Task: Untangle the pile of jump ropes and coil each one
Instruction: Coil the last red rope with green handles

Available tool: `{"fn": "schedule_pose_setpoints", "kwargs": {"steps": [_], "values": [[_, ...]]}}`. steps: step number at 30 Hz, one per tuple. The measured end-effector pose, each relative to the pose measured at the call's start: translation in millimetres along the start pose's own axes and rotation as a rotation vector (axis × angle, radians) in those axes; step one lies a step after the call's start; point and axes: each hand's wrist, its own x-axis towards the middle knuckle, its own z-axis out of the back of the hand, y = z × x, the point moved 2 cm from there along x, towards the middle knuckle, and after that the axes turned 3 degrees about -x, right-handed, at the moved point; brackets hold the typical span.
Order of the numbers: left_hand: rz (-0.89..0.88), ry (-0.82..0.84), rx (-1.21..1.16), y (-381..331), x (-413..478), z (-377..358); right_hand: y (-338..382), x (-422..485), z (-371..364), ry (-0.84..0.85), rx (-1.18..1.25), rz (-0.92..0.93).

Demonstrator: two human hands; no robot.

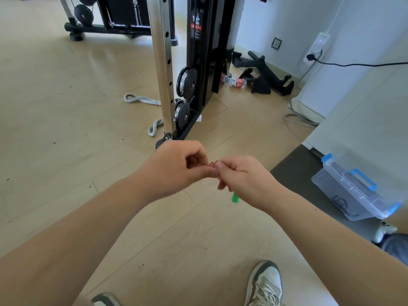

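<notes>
Over the pale wood floor (55,107), far left first: a black weight machine (106,16) stands at the back. Nearer in, a thick grey rope (141,99) lies loose on the boards, running behind a steel upright (162,62) drilled with holes. Down at centre, here's the action: the left hand (176,166) is held out in mid-air, its grip closed in a pinch, thumb and curled fingers nipping a thin red jump rope (213,164). That rope is up off the floor, a short stretch showing between the two hands, which are almost touching. The right hand (245,180) has its grip curled round the same rope, strands peeking out under its fingers, and a green handle (234,198) pokes out just below it. Behind, a plastic bottle (235,81) lies on its side by the machine's base. Further right, a clear storage box (353,191) with blue latches sits on a dark mat (298,173). Bottom right, a grey and white trainer (265,283) is planted on the floor.
</notes>
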Motion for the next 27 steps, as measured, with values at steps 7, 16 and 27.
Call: {"fn": "schedule_pose_setpoints", "kwargs": {"steps": [7,16,27], "values": [[-0.016,-0.033,0.057,29.0,3.6,3.7,9.9,-3.4,0.5,0.192,0.631,-0.089],[0.219,0.116,-0.172,17.6,-5.3,-31.4,3.5,-0.7,0.4,0.011,0.750,-0.088],[0.336,0.311,-0.523,1.0,-4.4,-26.2,-3.4,-0.3,5.4,0.124,0.694,-0.043]]}}
